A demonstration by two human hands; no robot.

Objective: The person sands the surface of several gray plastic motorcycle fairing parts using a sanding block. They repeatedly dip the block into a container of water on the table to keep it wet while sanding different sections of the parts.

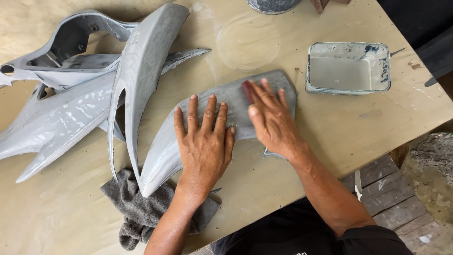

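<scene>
Right hand [270,118] lies flat on the grey panel [226,118], fingers together pinning a small reddish abrasive piece [246,87] at the panel's 1 o'clock end. Left hand [204,141] is spread wide, palm down on mid-panel, just beside the right. Panel's long axis runs 8 to 2 o'clock; tapered tip rests over the grey rag [141,208]. Water tub [348,68] at 2 o'clock, more grey fairings [85,94] at 10.

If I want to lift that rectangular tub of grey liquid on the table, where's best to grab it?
Probably grip the rectangular tub by its two long rims, coming straight down from above. It sits upright and open-topped with liquid inside, so a level, two-sided hold should avoid spilling.
</scene>
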